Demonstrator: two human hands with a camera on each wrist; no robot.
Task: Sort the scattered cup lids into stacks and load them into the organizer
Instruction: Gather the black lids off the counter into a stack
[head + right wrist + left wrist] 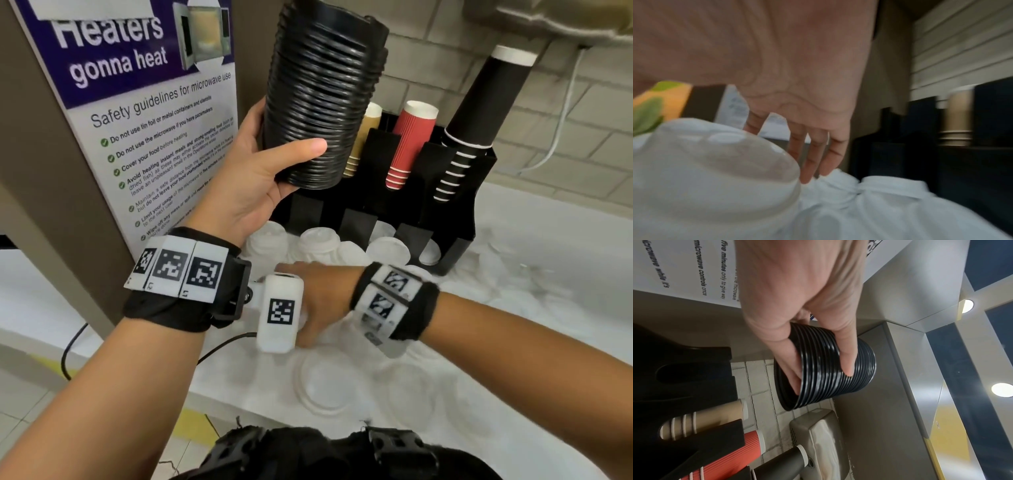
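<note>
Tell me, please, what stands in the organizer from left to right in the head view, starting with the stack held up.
stack of black lids held by the left hand → tan cups → red ribbed cups → black cups

Organizer [459, 219] at desk [548, 308] rear, cups [411, 144] in its slots; loose lids [325, 387] before it; poster [137, 120] to its left.

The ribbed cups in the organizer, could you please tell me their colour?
Red, with white rims; the head view shows them best.
</note>
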